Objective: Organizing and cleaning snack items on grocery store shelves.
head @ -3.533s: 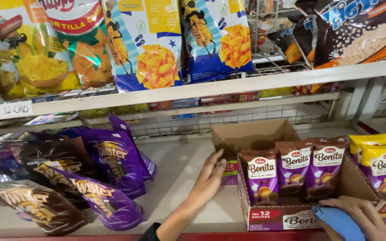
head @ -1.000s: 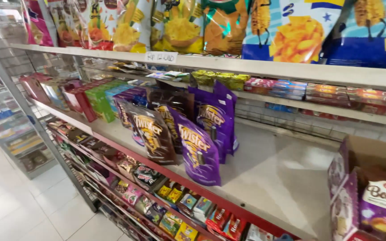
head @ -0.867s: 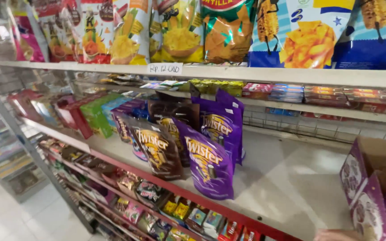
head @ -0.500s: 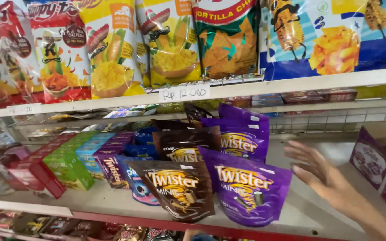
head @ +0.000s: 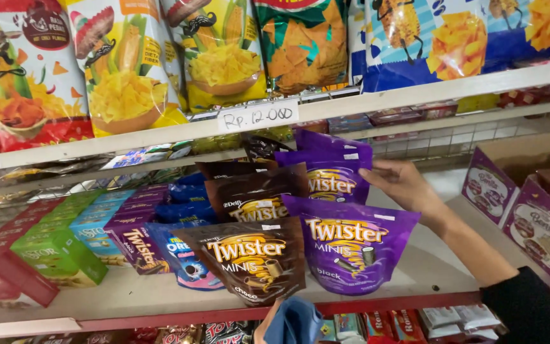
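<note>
My right hand (head: 406, 186) reaches in from the right on a black-sleeved arm and grips the right edge of the rear purple snack pouch (head: 330, 169), which stands upright at the back of the middle shelf. In front of it stand another purple pouch (head: 350, 250) and two brown pouches (head: 249, 255). At the bottom edge my left hand (head: 267, 328) is mostly out of frame and holds a blue cloth (head: 295, 322) below the shelf's front lip.
Purple cartons of sachets (head: 529, 210) stand at the right of the shelf. Green, blue and red biscuit boxes (head: 58, 251) line the left. Large chip bags (head: 224, 51) fill the shelf above, with a handwritten price tag (head: 257, 116) on its edge.
The view has swung left from the sachet cartons to the pouches. My right hand moved from open in the air onto the rear purple pouch. The blue cloth has come up at the bottom.
</note>
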